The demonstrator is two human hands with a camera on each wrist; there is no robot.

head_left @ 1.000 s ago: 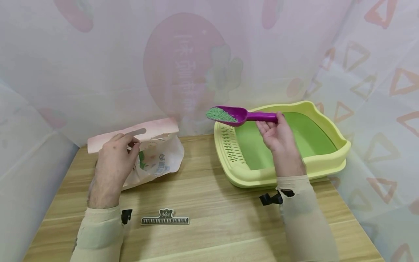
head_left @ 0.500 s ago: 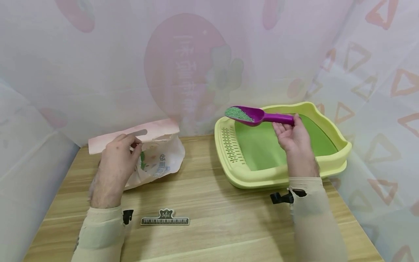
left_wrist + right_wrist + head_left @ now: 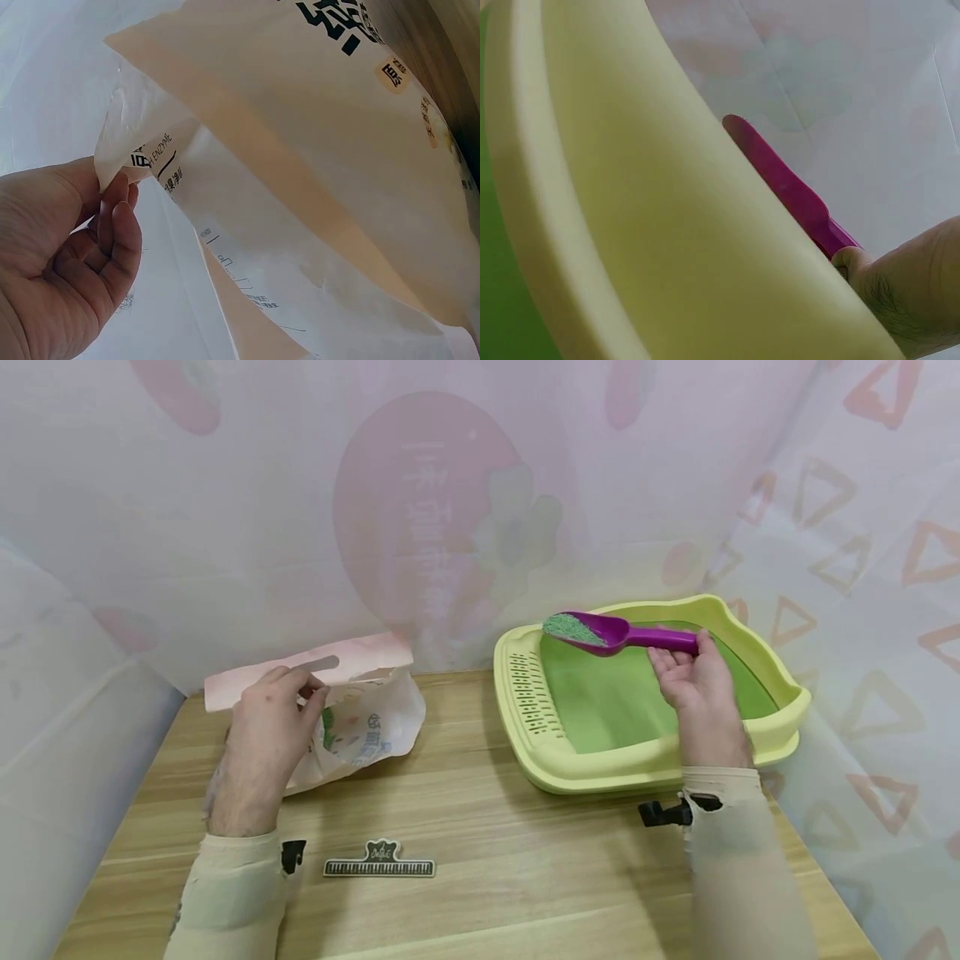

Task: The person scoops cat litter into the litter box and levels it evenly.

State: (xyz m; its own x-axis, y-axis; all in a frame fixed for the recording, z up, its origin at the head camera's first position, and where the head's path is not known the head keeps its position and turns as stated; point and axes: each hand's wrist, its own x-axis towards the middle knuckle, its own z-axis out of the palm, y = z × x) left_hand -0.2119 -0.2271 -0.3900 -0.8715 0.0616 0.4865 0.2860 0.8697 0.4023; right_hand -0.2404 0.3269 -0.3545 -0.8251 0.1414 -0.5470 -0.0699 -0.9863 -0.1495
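In the head view my right hand (image 3: 696,681) grips the handle of a purple scoop (image 3: 617,632), palm up. Green pellets (image 3: 572,628) fill the scoop's front half. The scoop is held level above a yellow-green litter box (image 3: 600,770) with a slotted panel on its left side. In the right wrist view the box's wall hides part of the scoop and hand. My left hand (image 3: 272,718) pinches the edge of a pale paper bag (image 3: 390,714) between thumb and fingers. The bag's mouth gapes, and some green shows inside. The left wrist view has the pinched bag edge (image 3: 112,154) up close.
A black-and-white clip (image 3: 380,860) with a piano-key pattern lies on the wooden table (image 3: 480,893) in front of the bag. Printed white sheets (image 3: 285,527) hang behind the table and along both sides. Black camera mounts (image 3: 666,812) are strapped to the wrists.
My right hand has carried the loaded scoop rightward, from the litter box's left edge to over its interior, and slightly lower. The left hand stays on the bag.
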